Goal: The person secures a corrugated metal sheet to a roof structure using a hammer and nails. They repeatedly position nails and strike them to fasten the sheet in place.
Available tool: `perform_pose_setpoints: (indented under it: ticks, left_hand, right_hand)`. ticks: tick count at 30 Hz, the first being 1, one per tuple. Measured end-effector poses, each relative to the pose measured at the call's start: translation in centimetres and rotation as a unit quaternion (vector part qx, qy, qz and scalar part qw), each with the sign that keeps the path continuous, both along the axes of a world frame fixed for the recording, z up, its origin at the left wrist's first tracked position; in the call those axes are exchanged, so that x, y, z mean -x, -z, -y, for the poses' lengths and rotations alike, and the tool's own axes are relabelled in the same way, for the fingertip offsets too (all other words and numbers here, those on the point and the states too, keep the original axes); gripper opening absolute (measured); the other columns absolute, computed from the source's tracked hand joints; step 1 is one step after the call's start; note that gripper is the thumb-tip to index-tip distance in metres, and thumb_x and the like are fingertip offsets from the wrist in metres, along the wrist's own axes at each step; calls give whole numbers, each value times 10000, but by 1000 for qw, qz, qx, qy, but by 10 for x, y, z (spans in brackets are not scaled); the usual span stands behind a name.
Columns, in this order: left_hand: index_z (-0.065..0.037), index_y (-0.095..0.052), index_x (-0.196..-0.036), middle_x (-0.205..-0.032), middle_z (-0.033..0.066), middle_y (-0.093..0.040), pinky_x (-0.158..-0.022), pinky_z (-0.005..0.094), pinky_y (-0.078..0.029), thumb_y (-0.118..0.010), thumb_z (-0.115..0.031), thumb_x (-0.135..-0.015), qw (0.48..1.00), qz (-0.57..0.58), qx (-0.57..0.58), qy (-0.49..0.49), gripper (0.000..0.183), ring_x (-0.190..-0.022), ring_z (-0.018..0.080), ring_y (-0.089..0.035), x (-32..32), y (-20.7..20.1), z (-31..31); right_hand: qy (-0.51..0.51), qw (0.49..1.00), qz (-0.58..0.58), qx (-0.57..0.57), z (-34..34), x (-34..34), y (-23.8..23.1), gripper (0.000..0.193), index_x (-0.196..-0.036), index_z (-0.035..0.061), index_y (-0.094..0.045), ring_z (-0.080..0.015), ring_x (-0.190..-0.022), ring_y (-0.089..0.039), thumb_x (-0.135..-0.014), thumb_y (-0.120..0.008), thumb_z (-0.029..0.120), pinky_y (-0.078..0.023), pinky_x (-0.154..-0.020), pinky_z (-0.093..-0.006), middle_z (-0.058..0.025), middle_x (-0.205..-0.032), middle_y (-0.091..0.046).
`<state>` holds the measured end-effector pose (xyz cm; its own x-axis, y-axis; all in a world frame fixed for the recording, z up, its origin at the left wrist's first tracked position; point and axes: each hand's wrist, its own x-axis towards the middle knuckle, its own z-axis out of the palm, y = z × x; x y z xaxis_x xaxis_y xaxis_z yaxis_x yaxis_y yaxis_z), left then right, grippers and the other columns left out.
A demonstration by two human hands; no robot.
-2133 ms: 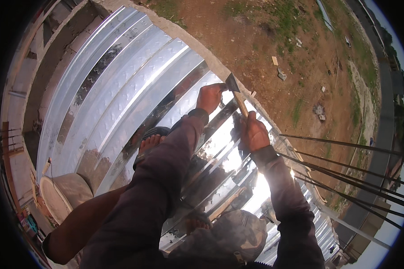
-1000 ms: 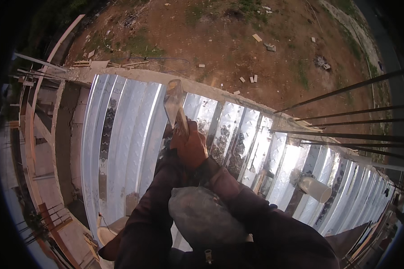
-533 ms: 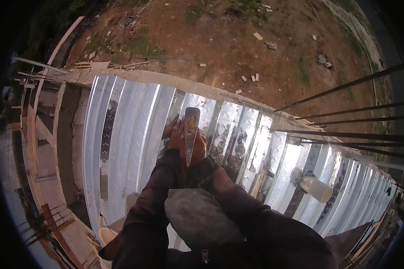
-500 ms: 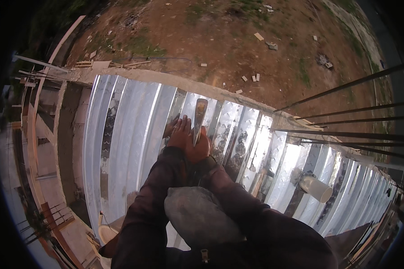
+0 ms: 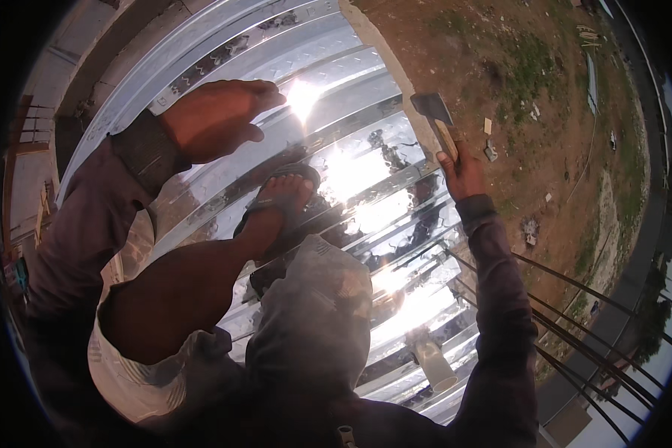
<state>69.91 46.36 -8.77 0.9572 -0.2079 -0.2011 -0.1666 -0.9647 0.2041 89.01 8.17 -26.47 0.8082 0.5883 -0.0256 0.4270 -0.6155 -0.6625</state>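
The left hand is stretched above the decking; the right hand, by its edge, grips a tool. On the decking are a sandalled foot and a pipe.

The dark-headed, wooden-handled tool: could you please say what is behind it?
Behind the tool, brown dirt ground and a pale concrete edge show; whatever it and the right hand cover cannot be seen.
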Motion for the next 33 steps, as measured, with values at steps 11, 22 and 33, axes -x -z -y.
perform_pose_setpoints:
  ticks: [11, 22, 33]
  left_hand:
    - [-11, -600, -1193, -1157, 180, -636, -920, 440, -492, -691, -96, -802, 950, -22, 238, -199, 410, -1061, 389, -608, 95, 125, -1]
    - [-13, -602, -1192, -1161, 176, -641, -899, 442, -489, -694, -70, -834, 932, -87, 250, -250, 374, -1063, 392, -605, 131, 139, -23]
    - [-33, -593, -1222, -1179, 177, -626, -958, 462, -448, -679, -49, -843, 909, -139, 247, -304, 388, -1093, 397, -574, 161, 133, -23]
  right_hand:
    - [-98, 958, 88, 256, 77, -61, 25, 187, -885, 97, -590, -442, -730, -647, -835, -693, 245, -513, -626, -512, -212, -720, -648]
    - [-185, 968, 16, 167, -32, -77, -51, 159, -849, 47, -629, -309, -682, -656, -781, -751, 123, -504, -633, -363, -163, -742, -649]
    - [-231, 952, 55, 195, 29, -88, -16, 170, -805, 75, -633, -417, -711, -654, -726, -772, 133, -514, -598, -436, -181, -776, -670]
